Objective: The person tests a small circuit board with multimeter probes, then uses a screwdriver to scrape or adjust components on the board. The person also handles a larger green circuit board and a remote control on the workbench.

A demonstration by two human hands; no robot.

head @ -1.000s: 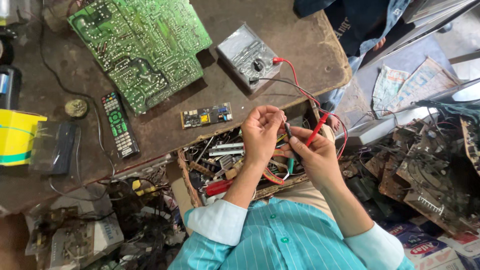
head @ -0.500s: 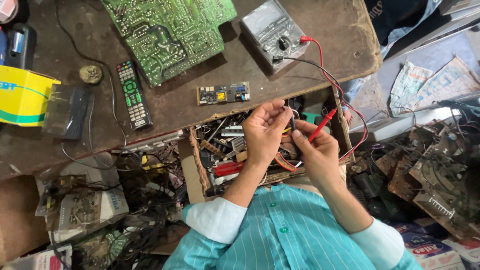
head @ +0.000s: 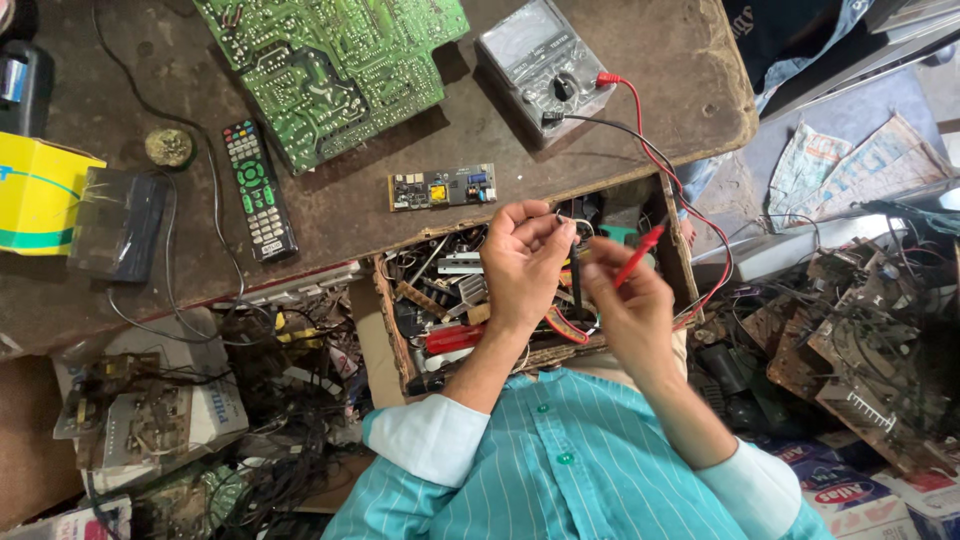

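a thin red test probe point(head: 640, 255) tilts diagonally above the open drawer, beside a small metal part point(head: 572, 224).

Green circuit board point(head: 330, 60), red probe point(head: 640, 255), grey meter point(head: 540, 65) — teal-striped shirt point(head: 590, 470), yellow box point(head: 35, 195)

We see even, soft daylight, brightest toward two o'clock, with faint shadows. Focus stays sharp at centre; edges bend slightly, and seven o'clock sits dim.

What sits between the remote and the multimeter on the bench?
Head view: a small black circuit board lies between the remote and the multimeter, below the big green board.
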